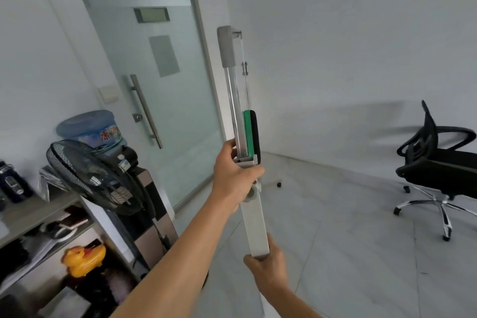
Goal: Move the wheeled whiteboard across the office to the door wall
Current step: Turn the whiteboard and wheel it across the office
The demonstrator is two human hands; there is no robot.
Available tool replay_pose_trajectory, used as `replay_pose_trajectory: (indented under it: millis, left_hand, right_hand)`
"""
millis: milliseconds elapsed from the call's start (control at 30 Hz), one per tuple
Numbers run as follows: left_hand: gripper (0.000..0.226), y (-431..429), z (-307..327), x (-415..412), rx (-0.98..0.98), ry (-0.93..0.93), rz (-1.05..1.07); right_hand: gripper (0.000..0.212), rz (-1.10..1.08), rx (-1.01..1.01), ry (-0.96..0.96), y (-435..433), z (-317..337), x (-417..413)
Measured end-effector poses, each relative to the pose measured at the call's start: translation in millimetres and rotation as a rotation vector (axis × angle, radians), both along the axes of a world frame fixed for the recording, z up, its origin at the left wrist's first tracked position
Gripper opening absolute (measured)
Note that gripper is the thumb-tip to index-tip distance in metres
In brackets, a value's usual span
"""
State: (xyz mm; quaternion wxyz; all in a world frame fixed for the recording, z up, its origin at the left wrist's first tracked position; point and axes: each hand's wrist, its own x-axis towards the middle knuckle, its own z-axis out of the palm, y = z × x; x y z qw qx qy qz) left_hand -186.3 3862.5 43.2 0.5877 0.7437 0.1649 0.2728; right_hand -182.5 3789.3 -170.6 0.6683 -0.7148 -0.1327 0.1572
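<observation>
The whiteboard (238,111) stands edge-on, just beside the frosted glass door (154,59); the left hand (233,175) is wrapped around its side frame at the tray corner; the right hand (268,263) clasps the post's lower end; a green eraser (251,134) clings above.

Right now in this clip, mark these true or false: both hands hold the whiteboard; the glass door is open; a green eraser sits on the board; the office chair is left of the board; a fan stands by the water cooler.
1. Both hands hold the whiteboard: true; left hand higher, right hand lower.
2. The glass door is open: false, it looks shut.
3. A green eraser sits on the board: true.
4. The office chair is left: false, right.
5. A fan stands by the water cooler: true.
</observation>
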Motion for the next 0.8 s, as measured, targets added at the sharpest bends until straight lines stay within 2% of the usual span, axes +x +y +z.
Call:
replay_pose_trajectory:
  millis: [267,467,667,800]
  left_hand:
    - [0.054,88.7,-2.0,35.2,0.046,0.004,-0.137]
    - [0.054,149.0,2.9,56.2,0.048,0.048,-0.246]
    - [0.056,196.0,7.0,84.5,-0.004,0.108,-0.287]
    - [0.049,220.4,10.3,100.8,0.030,0.120,-0.298]
  right_hand:
    - [0.038,-0.166,-0.008,0.073,98.2,9.1,24.9]
    - [0.037,-0.298,0.004,0.098,161.6,17.4,39.7]
    - [0.035,-0.317,-0.005,0.112,211.5,18.7,70.2]
    - [0.033,-0.340,0.007,0.126,239.9,13.1,92.8]
